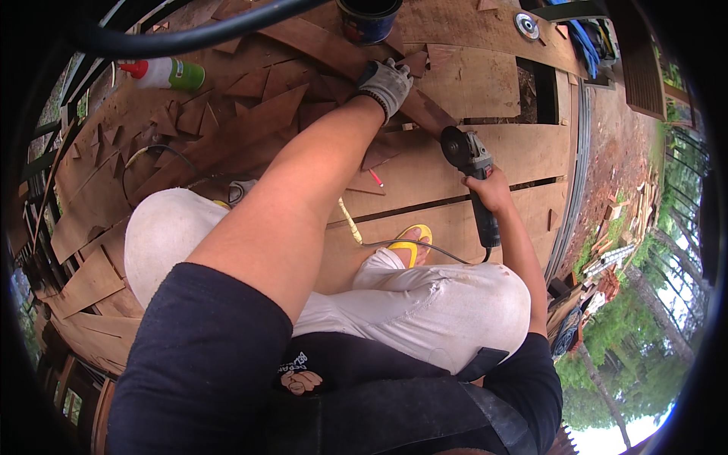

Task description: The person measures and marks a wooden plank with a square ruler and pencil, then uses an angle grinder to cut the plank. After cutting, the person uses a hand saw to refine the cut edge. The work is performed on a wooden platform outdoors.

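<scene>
My left hand (387, 85), in a grey work glove, presses down on a long reddish-brown wooden strip (425, 112) that lies across the plywood deck (485, 83). My bare right hand (489, 189) grips the grey handle of an angle grinder (474, 171). Its black disc (453, 145) stands just below the strip's lower end. The grinder's cable (413, 244) runs left past my yellow sandal (413, 241). I squat with both knees in white trousers below the tool.
Many triangular wood offcuts (189, 121) litter the deck at left. A glue bottle with a red tip (163, 73) lies far left, a dark can (368, 19) at the top, a spare disc (525, 25) top right. A red pencil (376, 178) lies near the grinder. The deck edge drops off at right.
</scene>
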`<action>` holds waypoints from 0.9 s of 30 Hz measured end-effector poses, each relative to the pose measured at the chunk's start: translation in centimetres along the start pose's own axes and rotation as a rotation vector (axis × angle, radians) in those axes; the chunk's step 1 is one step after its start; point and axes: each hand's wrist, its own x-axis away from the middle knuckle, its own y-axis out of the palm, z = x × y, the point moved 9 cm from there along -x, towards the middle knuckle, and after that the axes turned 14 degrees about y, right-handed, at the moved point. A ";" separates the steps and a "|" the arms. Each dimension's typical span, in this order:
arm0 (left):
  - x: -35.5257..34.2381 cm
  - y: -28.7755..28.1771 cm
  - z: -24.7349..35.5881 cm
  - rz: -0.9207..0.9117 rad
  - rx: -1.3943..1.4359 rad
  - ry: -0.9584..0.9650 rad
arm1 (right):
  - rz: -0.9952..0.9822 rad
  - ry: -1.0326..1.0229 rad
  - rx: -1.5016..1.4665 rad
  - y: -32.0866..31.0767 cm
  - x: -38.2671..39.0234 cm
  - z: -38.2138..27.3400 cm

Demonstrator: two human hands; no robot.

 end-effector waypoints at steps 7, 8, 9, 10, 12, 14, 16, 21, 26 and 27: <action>0.0 -0.2 0.1 0.016 0.007 0.008 | -0.021 -0.002 0.015 0.4 -0.5 0.5; 0.0 -0.1 0.1 0.020 0.012 0.012 | -0.023 0.001 0.024 0.5 -0.5 0.4; 0.0 0.0 0.1 0.008 0.012 0.011 | -0.025 0.004 0.032 0.5 -0.5 0.3; 0.1 -0.2 0.1 -0.002 0.013 0.013 | -0.023 0.009 0.041 0.5 -0.5 0.3; 0.1 -0.4 0.3 -0.004 0.010 0.018 | -0.001 0.005 0.053 0.3 -1.3 1.3; 0.1 -0.2 0.1 0.004 -0.002 0.016 | -0.002 -0.001 0.059 0.5 -1.4 1.1; 0.1 0.0 0.1 -0.010 0.000 0.014 | -0.014 0.000 0.063 0.6 -1.2 0.8; 0.2 -0.2 0.2 -0.020 0.026 0.008 | -0.010 0.012 0.083 0.5 -0.8 0.3; 0.2 -0.4 0.2 -0.020 0.024 -0.004 | -0.018 0.009 0.064 0.6 -0.8 0.4; 0.2 -0.3 0.2 -0.027 0.029 -0.003 | -0.018 0.018 0.073 0.6 -0.8 0.3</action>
